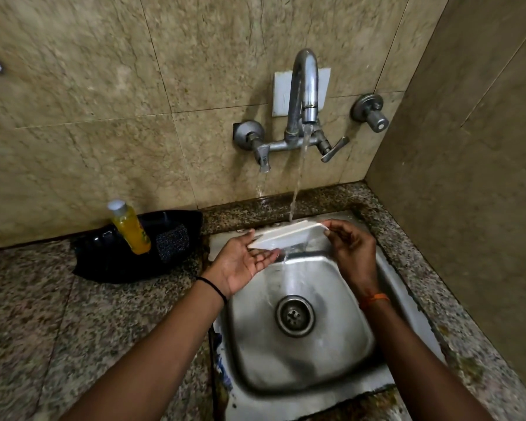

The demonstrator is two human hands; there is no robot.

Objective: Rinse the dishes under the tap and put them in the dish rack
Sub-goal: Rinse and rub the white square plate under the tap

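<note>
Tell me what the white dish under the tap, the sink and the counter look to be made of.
White dish: smooth, matte white, thin even rim; looks like ceramic or melamine, I cannot tell which.
Sink: brushed stainless steel, going by the grey metallic sheen and reflections.
Counter: speckled brown-grey stone, likely polished granite.
</note>
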